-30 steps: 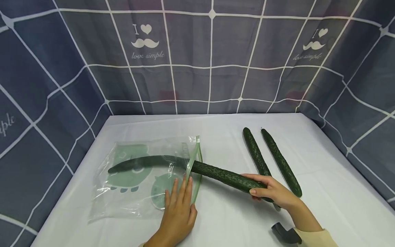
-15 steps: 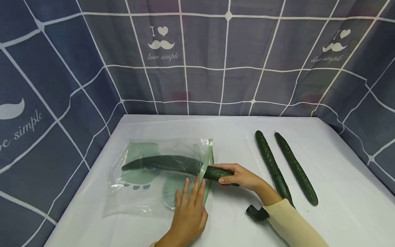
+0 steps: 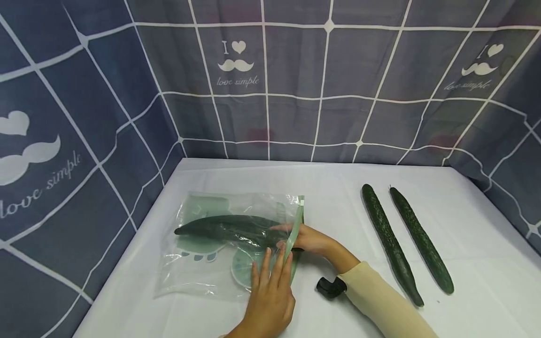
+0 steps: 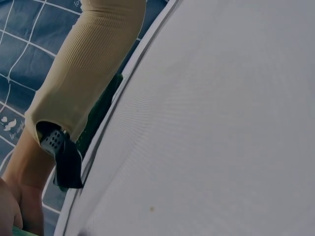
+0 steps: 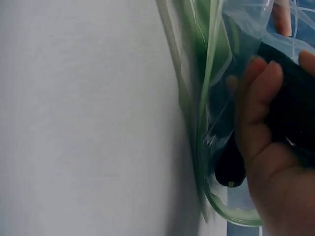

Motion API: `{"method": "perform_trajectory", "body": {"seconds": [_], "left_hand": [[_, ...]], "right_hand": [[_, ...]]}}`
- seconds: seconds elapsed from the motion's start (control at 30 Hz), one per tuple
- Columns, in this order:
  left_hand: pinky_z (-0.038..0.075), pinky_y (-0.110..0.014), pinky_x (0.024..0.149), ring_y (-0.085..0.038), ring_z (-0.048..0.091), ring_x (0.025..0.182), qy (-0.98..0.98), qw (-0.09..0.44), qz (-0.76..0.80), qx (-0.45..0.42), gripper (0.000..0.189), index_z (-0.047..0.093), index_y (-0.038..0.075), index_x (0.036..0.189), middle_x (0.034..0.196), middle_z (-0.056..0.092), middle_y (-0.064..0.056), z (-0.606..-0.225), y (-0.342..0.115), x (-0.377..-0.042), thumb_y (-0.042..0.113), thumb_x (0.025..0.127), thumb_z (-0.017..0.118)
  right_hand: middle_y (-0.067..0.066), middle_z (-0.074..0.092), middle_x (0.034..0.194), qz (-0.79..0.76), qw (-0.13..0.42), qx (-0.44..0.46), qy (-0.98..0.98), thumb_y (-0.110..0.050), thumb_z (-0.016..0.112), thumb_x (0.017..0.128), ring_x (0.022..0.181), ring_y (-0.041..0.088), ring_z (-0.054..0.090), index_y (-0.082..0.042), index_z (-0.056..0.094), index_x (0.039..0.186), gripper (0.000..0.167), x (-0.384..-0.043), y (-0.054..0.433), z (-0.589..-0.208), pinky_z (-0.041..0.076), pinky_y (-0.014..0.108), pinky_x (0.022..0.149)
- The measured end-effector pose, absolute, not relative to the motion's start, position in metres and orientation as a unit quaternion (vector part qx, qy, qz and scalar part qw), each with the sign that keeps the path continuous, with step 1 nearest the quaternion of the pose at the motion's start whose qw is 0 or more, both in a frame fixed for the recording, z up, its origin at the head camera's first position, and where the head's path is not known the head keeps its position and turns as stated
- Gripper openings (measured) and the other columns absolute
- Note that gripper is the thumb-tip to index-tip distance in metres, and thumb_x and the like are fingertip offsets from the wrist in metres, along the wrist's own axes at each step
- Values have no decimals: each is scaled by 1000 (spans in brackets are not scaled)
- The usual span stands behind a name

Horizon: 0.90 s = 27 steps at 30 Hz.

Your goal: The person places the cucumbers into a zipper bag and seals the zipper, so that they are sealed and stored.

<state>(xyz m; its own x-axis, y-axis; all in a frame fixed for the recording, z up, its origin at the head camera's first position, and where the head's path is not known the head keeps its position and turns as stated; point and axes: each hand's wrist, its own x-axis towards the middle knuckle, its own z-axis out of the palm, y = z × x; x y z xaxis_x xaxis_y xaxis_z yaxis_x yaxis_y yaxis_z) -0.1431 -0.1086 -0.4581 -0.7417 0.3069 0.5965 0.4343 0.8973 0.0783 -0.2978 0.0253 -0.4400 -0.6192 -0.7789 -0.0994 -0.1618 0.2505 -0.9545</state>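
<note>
A clear zip bag (image 3: pixel 198 284) with green prints and a green closure strip (image 3: pixel 297 223) lies flat on the table, its mouth facing right. My right hand (image 3: pixel 314 240) reaches into the mouth and grips a dark green cucumber (image 5: pixel 298 105), most of which is inside the bag. The right wrist view shows the end of a second cucumber (image 5: pixel 230 169) beside it in the bag; in the head view the two overlap as one dark shape. My left hand (image 3: pixel 272 298) rests on the bag's front edge by the mouth, fingers straight and slightly spread.
Two more cucumbers, a left one (image 3: pixel 389 239) and a right one (image 3: pixel 422 239), lie side by side on the right of the white-covered table (image 3: pixel 329 188). A black wrist device (image 3: pixel 331 287) hangs at the right sleeve. Checked blue-grey curtains (image 3: pixel 296 117) enclose the back and sides.
My right hand has moved left, pushing the gripped cucumber deeper into the bag until its fingers entered the mouth. The left hand stays on the bag; the head view has shifted.
</note>
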Motion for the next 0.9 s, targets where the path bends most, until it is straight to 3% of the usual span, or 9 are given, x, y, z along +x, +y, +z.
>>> {"method": "perform_trajectory", "body": {"seconds": [0.33, 0.5, 0.73, 0.9], "left_hand": [[42, -64, 81, -46, 34, 127, -932, 278, -116, -204, 59, 28, 0, 140, 149, 23, -17, -460, -108, -143, 27, 93, 6], [41, -64, 83, -44, 33, 129, -932, 280, -122, -196, 57, 28, 0, 140, 149, 23, -16, -462, -108, -145, 24, 91, 13], [40, -64, 83, -44, 30, 130, -933, 268, -133, -198, 57, 27, 0, 141, 152, 17, -14, -462, -108, -146, 22, 89, 21], [41, -64, 83, -45, 31, 129, -932, 266, -142, -203, 57, 29, -1, 140, 151, 18, -15, -462, -107, -147, 20, 88, 22]], "right_hand": [[11, 47, 136, -492, 253, -294, 779, -30, 68, 79, 132, 30, 33, -13, 53, 128, 54, -303, 22, -441, 33, 50, 101], [10, 54, 130, -480, 216, -307, 793, -26, 70, 78, 129, 29, 39, -13, 55, 126, 52, -303, 21, -445, 36, 47, 99], [11, 59, 122, -426, 136, -372, 813, -21, 67, 81, 116, 28, 52, -8, 56, 124, 46, -294, 20, -447, 45, 33, 89], [13, 60, 121, -420, 72, -388, 817, -21, 67, 81, 114, 29, 55, -4, 56, 123, 47, -290, 17, -449, 45, 42, 92]]}}
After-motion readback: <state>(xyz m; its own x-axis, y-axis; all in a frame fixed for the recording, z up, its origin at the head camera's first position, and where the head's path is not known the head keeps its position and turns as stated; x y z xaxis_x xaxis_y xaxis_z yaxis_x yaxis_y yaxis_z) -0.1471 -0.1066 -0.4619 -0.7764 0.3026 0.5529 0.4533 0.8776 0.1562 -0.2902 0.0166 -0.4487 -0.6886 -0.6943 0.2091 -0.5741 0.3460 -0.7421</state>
